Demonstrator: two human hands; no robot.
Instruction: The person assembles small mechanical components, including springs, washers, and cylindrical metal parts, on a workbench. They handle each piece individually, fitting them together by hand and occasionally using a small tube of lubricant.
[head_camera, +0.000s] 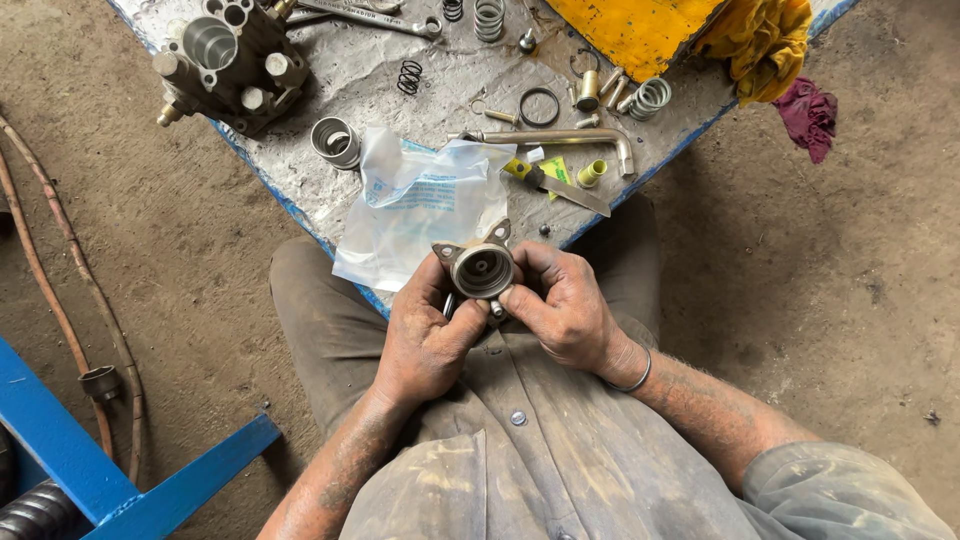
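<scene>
Hands met over the lap: the left hand (425, 335) and right hand (560, 310) both clamped on a small metal flanged housing (482, 266), its open cup facing up, near the table's (340, 75) edge. Looked like an inspection or fitting step; any next move would call for steady fingertips. Behind it lay a clear plastic bag (415, 205), contents unclear. Far left sat a pump body (230, 60).

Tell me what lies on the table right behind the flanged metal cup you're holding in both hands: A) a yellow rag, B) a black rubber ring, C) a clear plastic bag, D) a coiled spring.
C: the clear plastic bag lies directly behind the flanged metal cup, which the left hand and right hand hold together.
</scene>
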